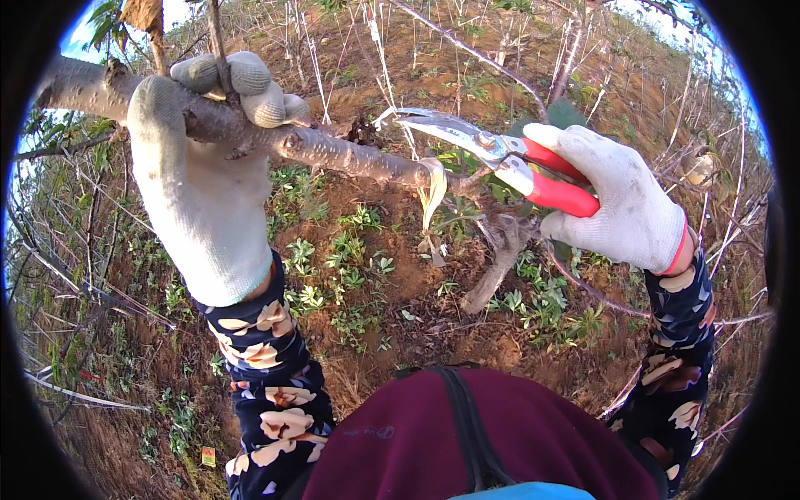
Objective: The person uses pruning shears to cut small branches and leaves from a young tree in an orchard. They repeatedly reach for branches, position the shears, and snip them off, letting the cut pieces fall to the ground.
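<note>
My left hand [200, 181], in a white knit glove with soiled fingertips, grips a thick tree branch [350, 156] at the upper left. A thin upright shoot [217, 37] rises between its fingers. My right hand [615, 194], gloved in white with a red cuff edge, holds pruning shears [487, 147] by their red handles. The shears' metal blades point left, just above the branch, and a white string [409, 134] hangs by their tips. Around the branch, below the blades, a pale strip of tape [432, 194] is wrapped with its end dangling.
The branch joins a small trunk [494, 275] rising from reddish soil with low green plants [350, 250]. White strings [381, 56] run among bare branches beyond. A thin curved stem [587, 290] passes below my right hand. A small yellow packet [208, 456] lies at lower left.
</note>
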Demonstrator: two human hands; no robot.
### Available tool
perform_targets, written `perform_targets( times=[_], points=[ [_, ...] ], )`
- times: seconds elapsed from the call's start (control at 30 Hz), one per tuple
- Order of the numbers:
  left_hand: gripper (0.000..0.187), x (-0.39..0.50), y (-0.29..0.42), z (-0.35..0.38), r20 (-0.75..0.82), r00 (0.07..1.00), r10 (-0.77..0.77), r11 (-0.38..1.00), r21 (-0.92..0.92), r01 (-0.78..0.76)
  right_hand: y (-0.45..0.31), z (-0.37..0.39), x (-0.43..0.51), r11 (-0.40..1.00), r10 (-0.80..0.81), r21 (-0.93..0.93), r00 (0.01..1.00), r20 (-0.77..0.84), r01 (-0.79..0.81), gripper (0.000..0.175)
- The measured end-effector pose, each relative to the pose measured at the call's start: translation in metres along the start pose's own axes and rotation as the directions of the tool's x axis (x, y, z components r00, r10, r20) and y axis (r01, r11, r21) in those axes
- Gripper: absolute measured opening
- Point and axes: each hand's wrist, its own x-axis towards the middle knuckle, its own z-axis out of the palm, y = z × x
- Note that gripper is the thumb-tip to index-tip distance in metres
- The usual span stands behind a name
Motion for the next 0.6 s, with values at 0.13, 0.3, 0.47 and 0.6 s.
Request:
perform_targets(
  times=[0.13, 0.3, 0.47, 0.6],
  points=[
    [0.042, -0.004, 0.001, 0.001, -0.062, 0.998, -0.011, 0.999, -0.036, 0.009, 0.0, -0.005, 0.003, 0.939, 0.125, 0.296, 0.975, 0.184, -0.176, 0.057],
    [0.041, -0.006, 0.0, 0.002, -0.045, 0.998, -0.033, 0.995, -0.097, 0.028, 0.001, -0.015, 0.003, 0.447, 0.08, 0.732, 0.839, 0.539, -0.513, 0.034],
    [0.041, -0.011, 0.001, 0.005, -0.053, 0.998, -0.04, 0.995, -0.095, 0.035, 0.001, -0.017, 0.004, 0.454, 0.019, 0.737, 0.832, 0.554, -0.501, 0.044],
    [0.041, -0.011, 0.001, 0.003, -0.028, 0.998, -0.049, 0.992, -0.114, 0.046, -0.001, -0.02, 0.006, 0.458, 0.02, 0.695, 0.789, 0.614, -0.554, 0.048]
  ],
)
